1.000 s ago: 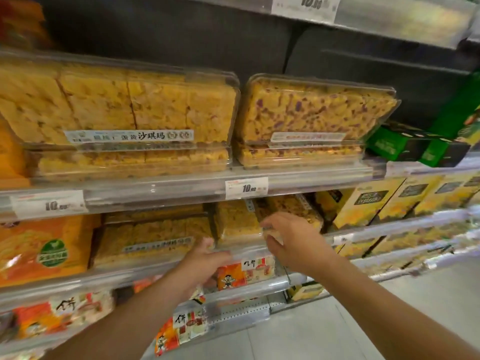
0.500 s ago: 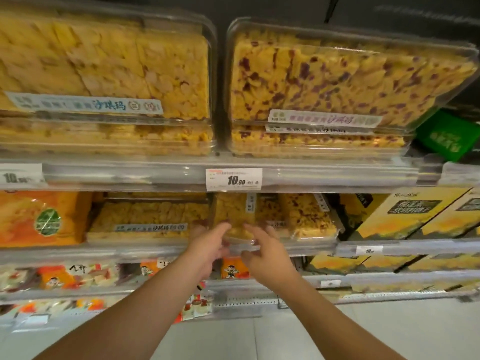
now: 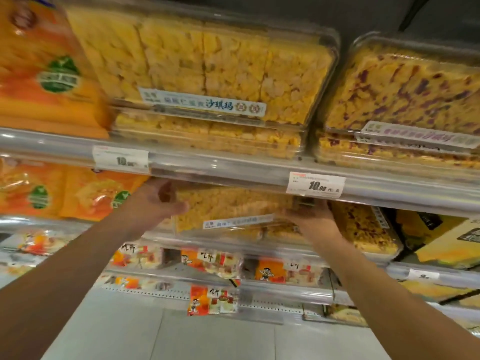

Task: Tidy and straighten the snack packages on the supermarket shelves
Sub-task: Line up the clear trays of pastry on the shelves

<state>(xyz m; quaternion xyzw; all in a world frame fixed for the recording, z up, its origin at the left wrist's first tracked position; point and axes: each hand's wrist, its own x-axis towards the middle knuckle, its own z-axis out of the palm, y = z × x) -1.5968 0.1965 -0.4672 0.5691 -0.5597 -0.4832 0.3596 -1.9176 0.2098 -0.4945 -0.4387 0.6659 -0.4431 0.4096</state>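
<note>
A clear plastic box of yellow puffed-rice cake [image 3: 231, 211] with a white label strip sits on the second shelf, tilted up at its front. My left hand [image 3: 158, 198] grips its left end and my right hand [image 3: 309, 216] grips its right end. A second yellow box lies under it, mostly hidden. To the right stands a box of purple-flecked cake [image 3: 363, 227]. On the shelf above are two stacked yellow boxes [image 3: 207, 71] and two stacked purple-flecked boxes [image 3: 405, 92].
Orange snack bags [image 3: 44, 71] fill the left of both shelves. The upper shelf rail [image 3: 233, 170] carries price tags [image 3: 315, 185]. Small orange-and-white packets [image 3: 211, 261] line the lower shelves, one [image 3: 211, 300] hanging out in front. Yellow cartons [image 3: 446, 242] stand at the right. Grey floor lies below.
My hands moved left from the narrow middle pack to the wide yellow box and spread apart to grip both its ends. The view shifted left and closer to the shelves.
</note>
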